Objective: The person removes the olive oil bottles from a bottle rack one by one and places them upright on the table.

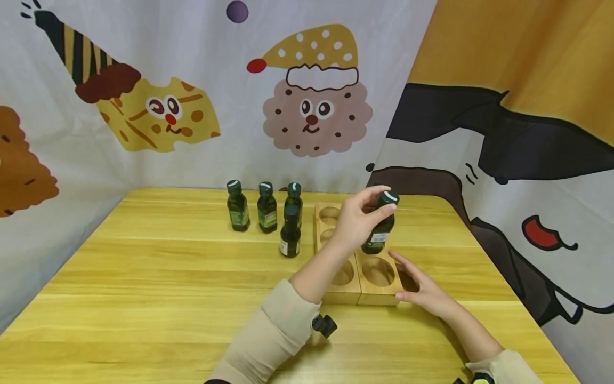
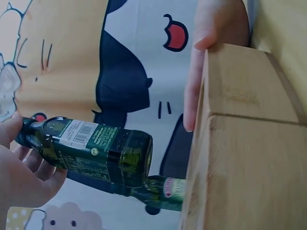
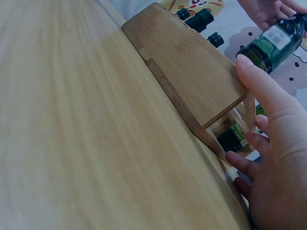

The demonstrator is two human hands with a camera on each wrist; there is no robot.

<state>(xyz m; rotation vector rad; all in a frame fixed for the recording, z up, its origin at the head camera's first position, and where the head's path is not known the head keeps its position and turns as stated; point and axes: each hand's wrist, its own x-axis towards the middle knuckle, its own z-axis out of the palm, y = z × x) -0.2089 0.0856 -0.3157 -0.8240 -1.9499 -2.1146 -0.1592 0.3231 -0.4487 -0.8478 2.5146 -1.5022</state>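
My left hand (image 1: pixel 354 223) pinches a dark green glass bottle (image 1: pixel 380 234) near its cap, between thumb and fingers. The bottle hangs over the right column of a wooden rack with round holes (image 1: pixel 379 297), tilted slightly in the head view. In the left wrist view, its barcode label (image 2: pixel 79 133) faces the camera. Another green bottle (image 2: pixel 160 191) stands in the rack behind it; part of it shows through the rack's open side in the right wrist view. My right hand (image 1: pixel 429 293) rests against the rack's right side, with thumb and forefinger extended and apart.
Left of the rack stand several similar bottles: one at the far left (image 1: pixel 239 210), one beside it (image 1: pixel 267 213), and one nearer (image 1: pixel 290 237) partly covering another. Front holes of the rack hold nothing. A printed curtain (image 1: pixel 192 32) hangs behind the wooden table (image 1: pixel 144 298).
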